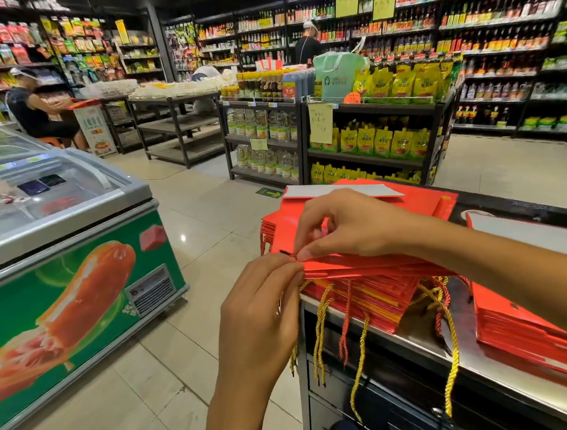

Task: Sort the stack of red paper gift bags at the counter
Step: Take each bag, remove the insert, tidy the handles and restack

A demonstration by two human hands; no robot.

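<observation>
A thick stack of flat red paper gift bags [376, 275] lies on the counter [423, 343], its corner jutting past the counter's left end. Yellow and red cord handles [319, 328] hang down over the front edge. My right hand [348, 224] rests on top of the stack and pinches the near left corner of the top bag [425, 202]. My left hand [266, 305] meets it from below, fingertips closed on the same corner edge. A second stack of red bags [524, 324] lies to the right, partly hidden by my right forearm.
A chest freezer [71, 233] with a glass lid stands to the left across a tiled aisle. Shelving units with bottles and yellow pouches [371, 131] stand beyond the counter. One person sits at the far left, another stands among the back shelves.
</observation>
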